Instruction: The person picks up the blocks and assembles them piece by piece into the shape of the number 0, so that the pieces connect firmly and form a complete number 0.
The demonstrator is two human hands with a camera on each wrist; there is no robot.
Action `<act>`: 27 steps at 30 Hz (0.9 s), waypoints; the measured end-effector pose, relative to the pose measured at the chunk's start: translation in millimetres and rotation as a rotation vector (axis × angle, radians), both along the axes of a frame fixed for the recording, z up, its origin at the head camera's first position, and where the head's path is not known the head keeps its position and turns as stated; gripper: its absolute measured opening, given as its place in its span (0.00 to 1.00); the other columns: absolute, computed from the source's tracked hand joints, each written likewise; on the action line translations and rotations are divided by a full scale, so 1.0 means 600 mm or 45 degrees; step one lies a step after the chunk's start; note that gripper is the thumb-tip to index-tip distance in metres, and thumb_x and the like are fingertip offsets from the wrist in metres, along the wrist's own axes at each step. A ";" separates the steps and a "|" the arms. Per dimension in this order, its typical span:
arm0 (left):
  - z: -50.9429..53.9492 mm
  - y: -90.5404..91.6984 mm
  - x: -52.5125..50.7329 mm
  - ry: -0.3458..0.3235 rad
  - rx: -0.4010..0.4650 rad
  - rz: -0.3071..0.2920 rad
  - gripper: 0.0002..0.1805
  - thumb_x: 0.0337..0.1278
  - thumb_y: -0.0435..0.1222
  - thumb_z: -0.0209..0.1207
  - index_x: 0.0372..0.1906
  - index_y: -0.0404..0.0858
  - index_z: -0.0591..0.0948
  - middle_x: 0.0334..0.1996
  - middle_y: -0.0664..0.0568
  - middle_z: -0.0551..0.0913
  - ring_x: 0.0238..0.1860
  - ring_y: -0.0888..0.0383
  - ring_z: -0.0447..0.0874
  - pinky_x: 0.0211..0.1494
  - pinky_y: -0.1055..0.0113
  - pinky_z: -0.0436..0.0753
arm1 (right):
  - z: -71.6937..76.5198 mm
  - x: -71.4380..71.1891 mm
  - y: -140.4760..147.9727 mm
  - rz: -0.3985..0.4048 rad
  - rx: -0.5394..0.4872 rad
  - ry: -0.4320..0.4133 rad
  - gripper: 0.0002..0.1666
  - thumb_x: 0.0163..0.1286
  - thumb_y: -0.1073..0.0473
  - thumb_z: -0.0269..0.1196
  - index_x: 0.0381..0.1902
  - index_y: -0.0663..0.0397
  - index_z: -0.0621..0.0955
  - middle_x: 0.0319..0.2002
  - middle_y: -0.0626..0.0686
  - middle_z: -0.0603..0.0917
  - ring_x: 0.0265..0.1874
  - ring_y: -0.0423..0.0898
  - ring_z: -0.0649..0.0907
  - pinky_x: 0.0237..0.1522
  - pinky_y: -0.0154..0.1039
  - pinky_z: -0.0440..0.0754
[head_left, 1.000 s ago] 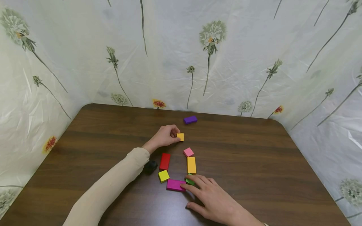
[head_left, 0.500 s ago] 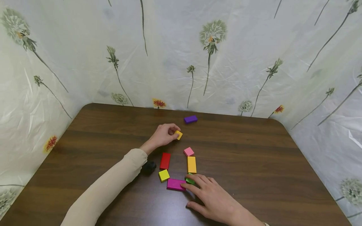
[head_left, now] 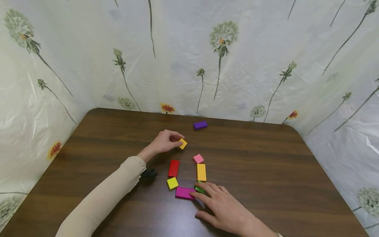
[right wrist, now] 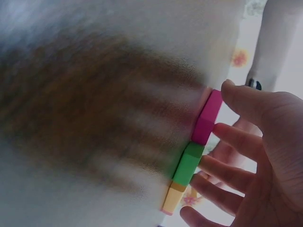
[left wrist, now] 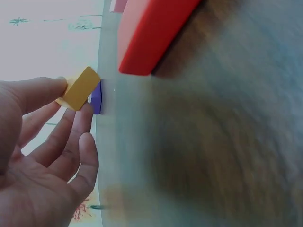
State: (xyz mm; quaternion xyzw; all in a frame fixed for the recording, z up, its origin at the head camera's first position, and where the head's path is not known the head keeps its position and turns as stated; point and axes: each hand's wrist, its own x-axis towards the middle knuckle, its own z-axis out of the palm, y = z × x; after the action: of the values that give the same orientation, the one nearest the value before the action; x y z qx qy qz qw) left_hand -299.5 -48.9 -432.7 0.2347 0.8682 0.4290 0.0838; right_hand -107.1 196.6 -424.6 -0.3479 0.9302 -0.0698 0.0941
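My left hand [head_left: 165, 141] pinches a small yellow-orange block [head_left: 183, 144] between thumb and fingertips; the left wrist view shows this block [left wrist: 81, 89] held up off the table. Fingers spread, my right hand [head_left: 220, 205] rests over the near end of the block row. Its fingertips touch the magenta block [head_left: 184, 193] and the green block [head_left: 199, 187], which is partly hidden under them. Beyond the green one lie an orange block [head_left: 201, 172] and a pink block [head_left: 198, 159]. On the left side are a red block [head_left: 173, 168] and a yellow block [head_left: 172, 183].
A purple block [head_left: 200, 125] lies near the far edge of the brown wooden table [head_left: 266, 158]. Beside the left sleeve [head_left: 103, 194] is a dark object [head_left: 149, 175], seemingly attached at the wrist. A dandelion-patterned sheet [head_left: 177, 49] hangs behind the table.
My left hand has drawn back to the left with the small yellow-orange block, which has turned in its fingers. My right hand and the laid blocks keep their places.
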 end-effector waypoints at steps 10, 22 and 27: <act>0.000 -0.023 0.004 -0.071 -0.043 -0.061 0.14 0.61 0.37 0.65 0.50 0.38 0.85 0.42 0.53 0.86 0.43 0.56 0.81 0.50 0.62 0.79 | 0.000 -0.001 0.000 -0.008 0.005 -0.019 0.35 0.68 0.29 0.53 0.68 0.35 0.73 0.69 0.48 0.68 0.64 0.51 0.69 0.56 0.58 0.72; -0.005 -0.027 0.013 -0.097 -0.071 -0.120 0.13 0.61 0.36 0.65 0.48 0.38 0.85 0.39 0.53 0.85 0.40 0.57 0.80 0.47 0.63 0.79 | 0.000 0.002 0.002 0.011 -0.010 0.027 0.35 0.69 0.29 0.52 0.68 0.37 0.73 0.69 0.48 0.67 0.63 0.50 0.70 0.56 0.57 0.72; -0.014 -0.028 0.014 -0.058 -0.099 -0.115 0.12 0.62 0.36 0.64 0.49 0.38 0.85 0.38 0.54 0.84 0.38 0.58 0.79 0.44 0.65 0.78 | 0.001 0.002 0.001 0.009 -0.006 0.019 0.35 0.69 0.29 0.52 0.68 0.36 0.73 0.69 0.48 0.67 0.63 0.50 0.70 0.57 0.58 0.71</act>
State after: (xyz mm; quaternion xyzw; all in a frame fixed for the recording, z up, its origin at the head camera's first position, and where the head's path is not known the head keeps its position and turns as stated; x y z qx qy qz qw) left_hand -291.3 -65.6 -441.0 0.2603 0.8706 0.3961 0.1315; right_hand -105.9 196.9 -424.1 -0.3518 0.9295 -0.0691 0.0866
